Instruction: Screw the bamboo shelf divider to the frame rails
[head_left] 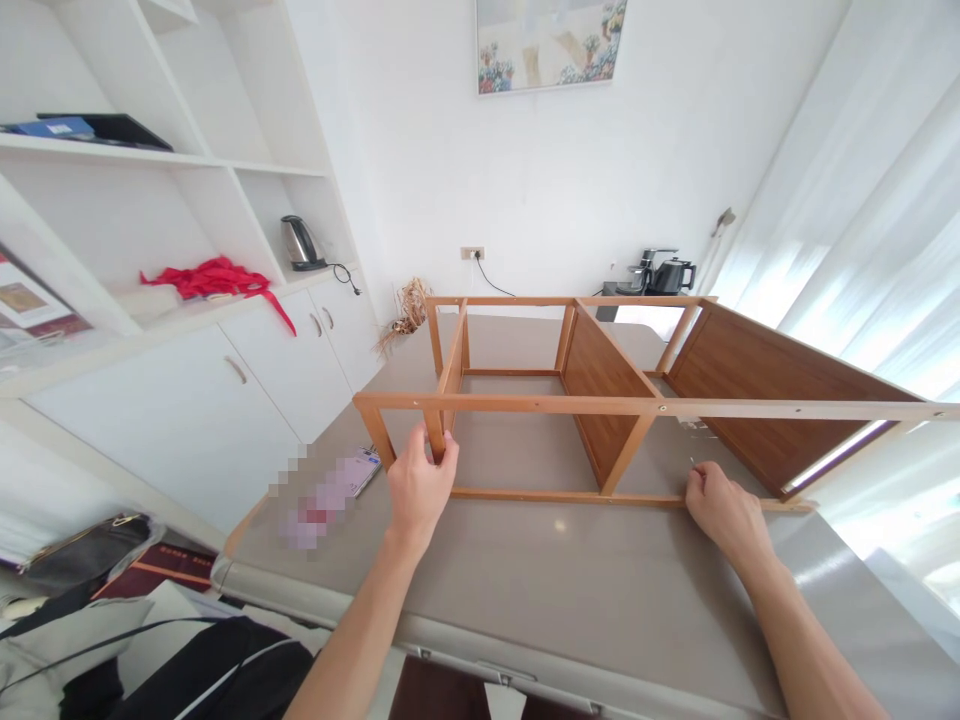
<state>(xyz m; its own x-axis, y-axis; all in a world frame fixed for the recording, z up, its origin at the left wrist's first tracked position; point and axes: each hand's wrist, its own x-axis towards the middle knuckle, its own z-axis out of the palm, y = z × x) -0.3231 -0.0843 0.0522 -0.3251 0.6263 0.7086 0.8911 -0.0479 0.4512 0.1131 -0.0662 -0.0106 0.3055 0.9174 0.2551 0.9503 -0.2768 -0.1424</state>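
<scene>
Rack [602, 385] lies ahead, left hand [420, 480] gripping its crosspiece [434, 430], right hand [726, 507] pinching something tiny [691, 460].

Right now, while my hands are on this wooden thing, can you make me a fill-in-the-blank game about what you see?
1. The hand gripping a short bar of the wooden frame is the person's ____ one.
2. The tangled ribbon beside the kettle is coloured ____.
3. The pale curtain hangs on the ____ side of the view.
4. The wall behind the frame is painted ____.

Missing words: left; red; right; white.
</scene>
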